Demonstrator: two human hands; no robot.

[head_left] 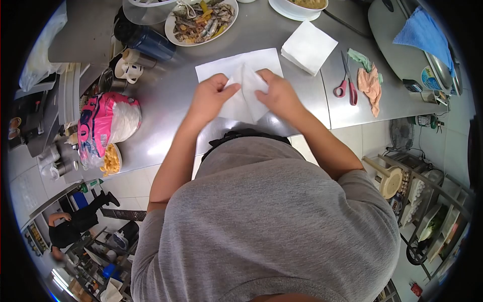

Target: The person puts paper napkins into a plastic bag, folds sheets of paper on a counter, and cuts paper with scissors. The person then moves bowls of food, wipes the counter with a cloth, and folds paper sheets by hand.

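Observation:
My left hand point(214, 96) and my right hand point(279, 95) are closed on the two sides of a white paper napkin point(243, 95), thumbs on top. The napkin is partly folded, with a raised crease down its middle and a point toward my body. Under it, a white sheet point(214, 69) lies on the steel table; my hands and the napkin cover part of this sheet. To the right of my right hand sits a stack of white napkins point(309, 48). Fingers curled beneath the napkin are hidden.
Red-handled scissors point(346, 83) and crumpled cloths point(370, 85) lie on the steel table point(166, 126) at right. A plate of small fish point(201, 22) stands at the back. At left are a dark blue bottle point(151, 43), a pink package point(103, 118) and a yellow-food bowl point(111, 160). Another person point(75, 221) is farther off.

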